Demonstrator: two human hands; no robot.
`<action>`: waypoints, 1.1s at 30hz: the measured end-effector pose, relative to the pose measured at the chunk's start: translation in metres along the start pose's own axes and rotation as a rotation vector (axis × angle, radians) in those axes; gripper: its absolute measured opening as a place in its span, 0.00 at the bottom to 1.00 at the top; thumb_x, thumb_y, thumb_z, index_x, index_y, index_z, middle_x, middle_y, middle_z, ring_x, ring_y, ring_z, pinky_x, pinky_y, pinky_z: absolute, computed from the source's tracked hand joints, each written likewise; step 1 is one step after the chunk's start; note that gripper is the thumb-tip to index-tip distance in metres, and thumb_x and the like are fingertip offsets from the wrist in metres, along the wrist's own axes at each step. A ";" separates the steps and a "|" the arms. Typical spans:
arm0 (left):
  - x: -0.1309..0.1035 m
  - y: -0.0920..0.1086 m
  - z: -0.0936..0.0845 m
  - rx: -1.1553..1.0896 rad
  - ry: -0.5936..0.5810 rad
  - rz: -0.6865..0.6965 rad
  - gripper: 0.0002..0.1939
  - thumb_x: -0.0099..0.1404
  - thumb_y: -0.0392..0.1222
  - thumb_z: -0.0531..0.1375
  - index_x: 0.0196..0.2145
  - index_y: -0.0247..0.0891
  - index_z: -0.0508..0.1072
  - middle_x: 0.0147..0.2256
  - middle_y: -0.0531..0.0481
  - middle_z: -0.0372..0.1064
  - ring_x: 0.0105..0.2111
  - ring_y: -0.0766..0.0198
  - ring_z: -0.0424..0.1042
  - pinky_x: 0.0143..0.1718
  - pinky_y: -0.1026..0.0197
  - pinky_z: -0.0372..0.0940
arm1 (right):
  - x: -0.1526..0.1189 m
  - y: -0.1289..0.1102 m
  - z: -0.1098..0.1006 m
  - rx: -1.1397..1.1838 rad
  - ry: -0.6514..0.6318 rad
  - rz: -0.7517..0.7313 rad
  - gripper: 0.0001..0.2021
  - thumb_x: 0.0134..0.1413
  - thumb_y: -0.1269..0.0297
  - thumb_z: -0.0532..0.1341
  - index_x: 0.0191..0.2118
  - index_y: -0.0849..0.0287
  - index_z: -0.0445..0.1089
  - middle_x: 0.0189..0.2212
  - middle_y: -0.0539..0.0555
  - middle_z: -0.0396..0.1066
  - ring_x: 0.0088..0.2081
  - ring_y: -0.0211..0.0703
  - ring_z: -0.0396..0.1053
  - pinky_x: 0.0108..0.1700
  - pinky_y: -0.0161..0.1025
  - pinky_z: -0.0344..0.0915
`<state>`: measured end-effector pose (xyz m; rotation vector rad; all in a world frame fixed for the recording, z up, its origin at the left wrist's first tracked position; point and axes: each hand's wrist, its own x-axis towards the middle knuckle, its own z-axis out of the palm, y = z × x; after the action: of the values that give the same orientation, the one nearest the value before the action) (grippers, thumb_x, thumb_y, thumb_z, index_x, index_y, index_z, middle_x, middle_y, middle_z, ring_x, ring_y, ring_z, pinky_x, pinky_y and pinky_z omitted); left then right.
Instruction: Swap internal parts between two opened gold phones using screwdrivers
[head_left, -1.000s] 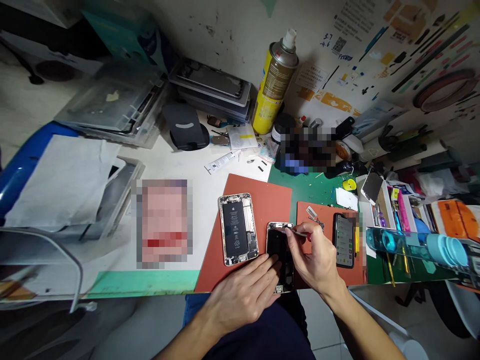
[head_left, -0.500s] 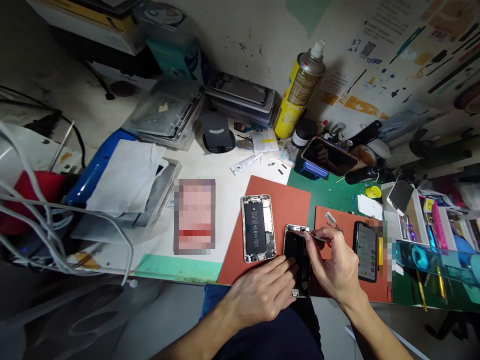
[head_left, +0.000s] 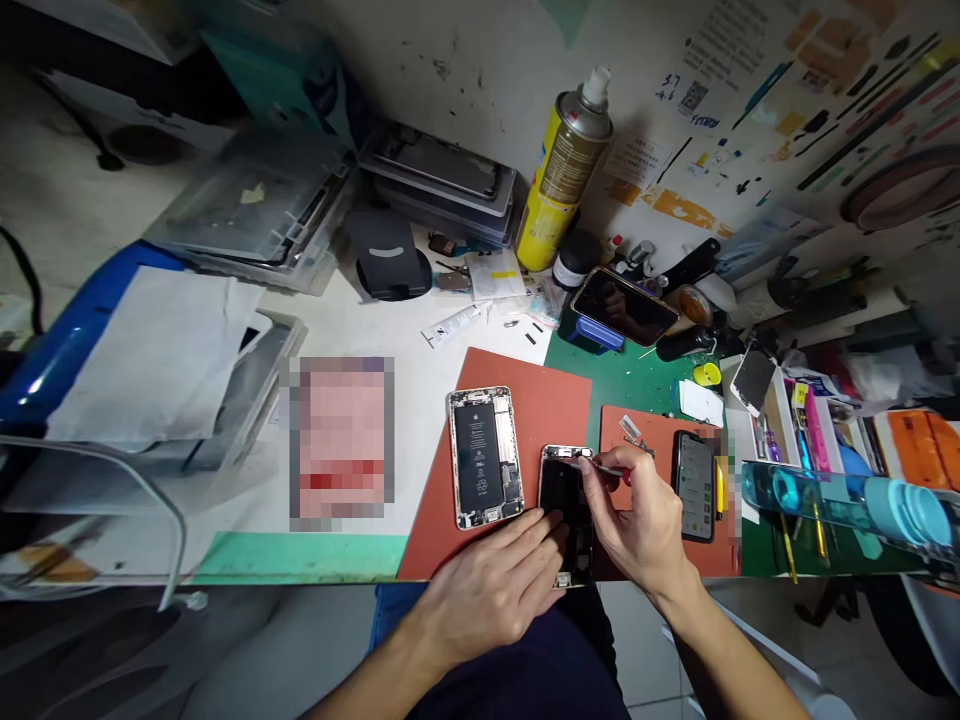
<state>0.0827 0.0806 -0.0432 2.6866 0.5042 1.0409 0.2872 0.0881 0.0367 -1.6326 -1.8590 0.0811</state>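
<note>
Our left hand [head_left: 491, 590] lies flat, fingers side by side, across one opened phone [head_left: 559, 485] at the near edge of the bench [head_left: 412, 385]. Our right hand [head_left: 637, 515] pinches one slim, red-ended tool [head_left: 627, 478] over its top end; the tip is too small for us to make out. Two red mats [head_left: 559, 400] carry a second phone [head_left: 510, 440], left, and one lit phone [head_left: 694, 485], right

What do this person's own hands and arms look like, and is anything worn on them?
The left hand and right hand are both ungloved, with no ring, watch or bracelet visible. The forearms show no sleeves as far as the picture reaches. Between them is dark navy clothing.
</note>
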 end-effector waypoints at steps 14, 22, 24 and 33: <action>0.000 0.000 -0.001 -0.003 -0.011 -0.004 0.11 0.74 0.42 0.68 0.46 0.29 0.81 0.45 0.43 0.83 0.54 0.51 0.82 0.69 0.47 0.72 | 0.000 0.001 0.002 -0.035 -0.035 -0.027 0.06 0.74 0.70 0.64 0.48 0.55 0.65 0.32 0.49 0.74 0.28 0.40 0.72 0.30 0.38 0.70; 0.002 0.000 -0.003 -0.010 -0.030 0.000 0.12 0.75 0.42 0.68 0.47 0.28 0.81 0.47 0.41 0.83 0.56 0.51 0.81 0.68 0.47 0.73 | 0.015 -0.003 -0.004 -0.085 -0.169 -0.178 0.08 0.73 0.76 0.62 0.46 0.55 0.64 0.30 0.50 0.72 0.27 0.42 0.69 0.30 0.40 0.66; 0.002 0.000 -0.003 -0.019 -0.023 -0.004 0.11 0.75 0.42 0.67 0.46 0.29 0.81 0.45 0.41 0.83 0.55 0.52 0.82 0.67 0.48 0.73 | 0.022 -0.005 -0.010 -0.047 -0.284 -0.201 0.08 0.73 0.78 0.58 0.46 0.55 0.63 0.32 0.52 0.73 0.31 0.44 0.71 0.33 0.41 0.67; 0.002 0.000 -0.002 0.002 -0.020 -0.002 0.13 0.76 0.42 0.67 0.49 0.27 0.81 0.47 0.40 0.83 0.55 0.52 0.82 0.68 0.49 0.72 | 0.032 -0.003 -0.013 -0.032 -0.345 -0.210 0.06 0.74 0.74 0.58 0.46 0.55 0.64 0.33 0.53 0.71 0.32 0.46 0.70 0.34 0.42 0.66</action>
<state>0.0829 0.0817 -0.0407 2.6954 0.5045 1.0121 0.2908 0.1121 0.0621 -1.5056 -2.2929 0.2584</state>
